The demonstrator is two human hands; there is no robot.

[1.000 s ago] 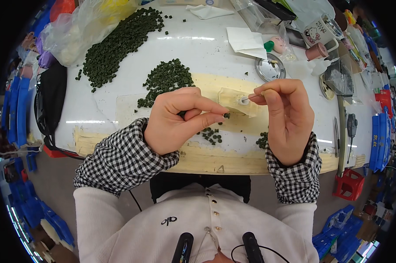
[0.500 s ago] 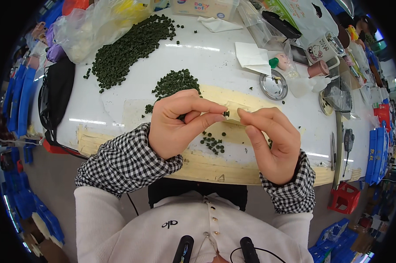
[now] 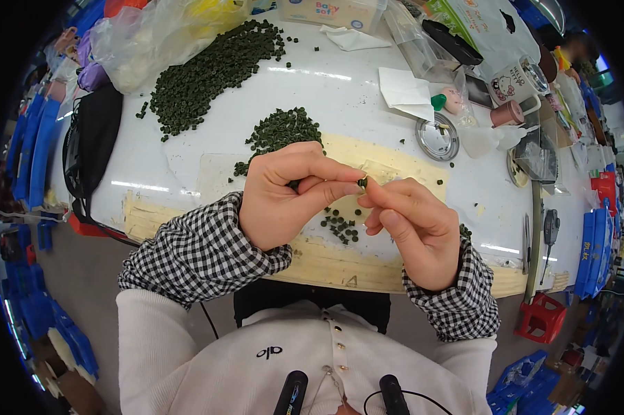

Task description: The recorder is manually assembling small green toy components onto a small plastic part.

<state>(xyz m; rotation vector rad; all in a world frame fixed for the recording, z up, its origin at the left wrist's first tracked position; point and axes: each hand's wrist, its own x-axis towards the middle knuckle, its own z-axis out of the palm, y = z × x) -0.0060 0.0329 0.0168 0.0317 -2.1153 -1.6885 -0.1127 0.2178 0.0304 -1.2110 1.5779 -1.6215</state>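
Observation:
My left hand (image 3: 281, 194) pinches a small, round, dark green spool-shaped piece (image 3: 362, 182) between thumb and index finger. A thin yellowish rim shows at its top. My right hand (image 3: 419, 225) comes in from the other side with curled fingers, its index fingertip touching the piece; anything else between these fingers is hidden. Below the hands, several loose dark green pieces (image 3: 343, 229) lie near the table's front edge. Beyond my left hand is a small heap of similar pieces (image 3: 284, 129), partly covered by the hand.
A larger dark green heap (image 3: 208, 79) spreads at the back left beside a clear plastic bag (image 3: 146, 41). At the right are a round metal lid (image 3: 437, 138), white paper (image 3: 405, 93), a mug (image 3: 516, 81) and tweezers (image 3: 526, 242). Yellowish tape (image 3: 326, 270) lines the front edge.
My right hand has moved left, and its index fingertip now meets the piece in my left hand. The left hand keeps its pinch. The whole view has shifted slightly.

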